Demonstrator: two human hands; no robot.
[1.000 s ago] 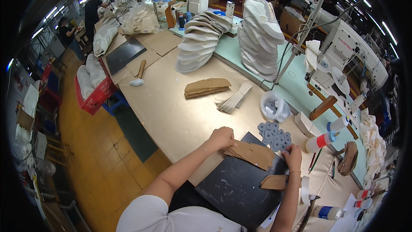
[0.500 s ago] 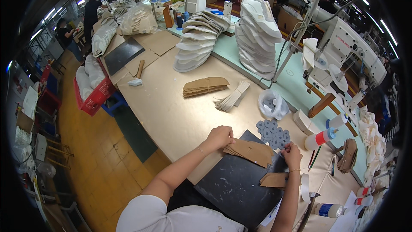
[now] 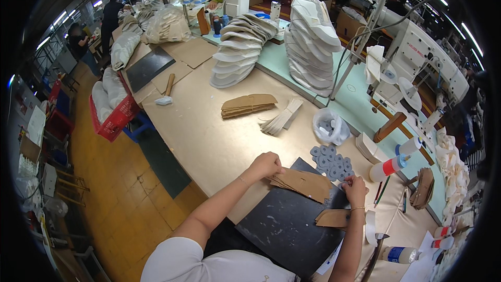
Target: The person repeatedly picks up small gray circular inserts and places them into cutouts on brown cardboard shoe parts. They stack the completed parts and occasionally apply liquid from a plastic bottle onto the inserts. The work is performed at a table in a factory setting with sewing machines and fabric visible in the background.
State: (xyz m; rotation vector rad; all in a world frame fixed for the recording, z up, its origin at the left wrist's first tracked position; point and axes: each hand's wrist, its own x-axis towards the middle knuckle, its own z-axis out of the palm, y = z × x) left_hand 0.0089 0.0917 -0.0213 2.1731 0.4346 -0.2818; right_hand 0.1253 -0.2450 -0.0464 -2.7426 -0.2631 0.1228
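We had the stack of brown pieces lying over the far part of the black board, its left end reaching past the board's left edge. Our left hand held that end in a narrow pinch, thumb and fingers closed on it. Our right hand was at the board's far right side, thumb and fingertips drawn close together, near the stack's right end; we could not tell whether they held anything. On the board's right part, a smaller brown piece ran partly out of sight behind our right forearm.

Just beyond the board's far right edge we had a pile of grey rounded pieces, and farther beyond the board a clear plastic bag with more of them inside. To the board's right we had a bottle with a red band and two pencils. Well beyond the board we saw a bundle of pale strips and a banded brown bundle. Far off to the board's upper left lay a hammer.
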